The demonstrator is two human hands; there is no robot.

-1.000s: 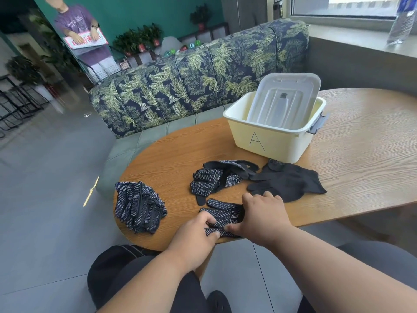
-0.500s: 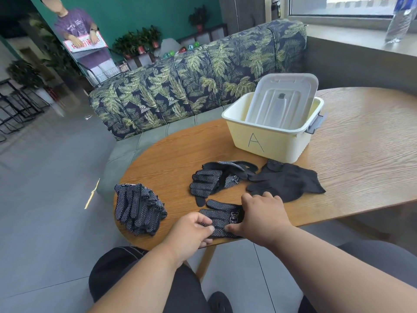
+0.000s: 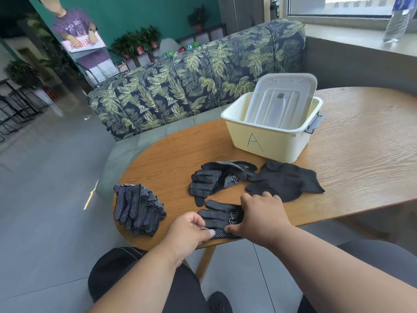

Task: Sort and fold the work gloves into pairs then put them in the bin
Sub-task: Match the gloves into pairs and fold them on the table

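Two hands: both on the dotted glove (image 3: 220,219) at the lower centre worktop (image 3: 361,141) edge.
Left hand (image 3: 189,230): fingers curled, pinching the glove's fingertips.
Right hand (image 3: 262,219): fingers bent, pressing its cuff flat.
Bin (image 3: 268,137): upper right, lid (image 3: 281,100) standing inside.

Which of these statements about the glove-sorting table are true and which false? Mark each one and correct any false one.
1. The cream bin is marked with the letter A. True.
2. The lid lies flat on the table. False: it stands tilted inside the bin.
3. Both the left hand and right hand are on the dotted glove at the table's near edge. True.
4. The plain black gloves lie inside the bin. False: they lie on the table in front of it.
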